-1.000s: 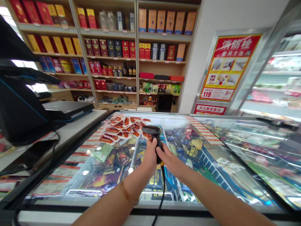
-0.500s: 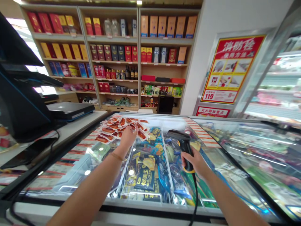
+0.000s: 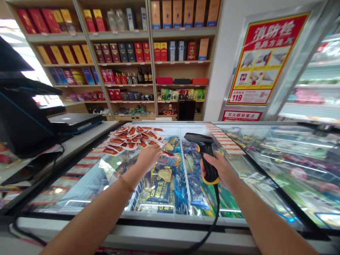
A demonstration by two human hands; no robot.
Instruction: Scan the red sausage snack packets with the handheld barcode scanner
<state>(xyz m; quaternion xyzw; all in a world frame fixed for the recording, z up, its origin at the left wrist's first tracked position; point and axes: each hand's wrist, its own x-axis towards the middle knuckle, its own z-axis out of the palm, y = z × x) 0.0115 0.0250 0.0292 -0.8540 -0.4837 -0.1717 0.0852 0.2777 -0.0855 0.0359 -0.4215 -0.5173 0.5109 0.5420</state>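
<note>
My left hand (image 3: 151,156) pinches a sausage packet (image 3: 168,153), a small clear-edged pack with a reddish-brown piece inside, above the freezer's glass top. Just behind it lies a pile of similar packets (image 3: 124,136), spread over the glass. A black barcode scanner with yellow trim (image 3: 208,156) is gripped in my right hand (image 3: 219,168), its head tilted toward the left. From the handle a black cable (image 3: 216,209) hangs down past the freezer's front edge. The scanner and the packet are apart.
Under the glass, wire baskets hold frozen bags (image 3: 162,187). A scale (image 3: 74,122) and a dark machine (image 3: 23,117) stand at the left. Behind are shelves of boxed goods (image 3: 122,53); a red fire-hydrant poster (image 3: 268,60) hangs on the right wall.
My left hand has drawn back from the pile toward me, bringing a sausage packet with it. The scanner stays in my right hand, and the view has tilted down slightly.
</note>
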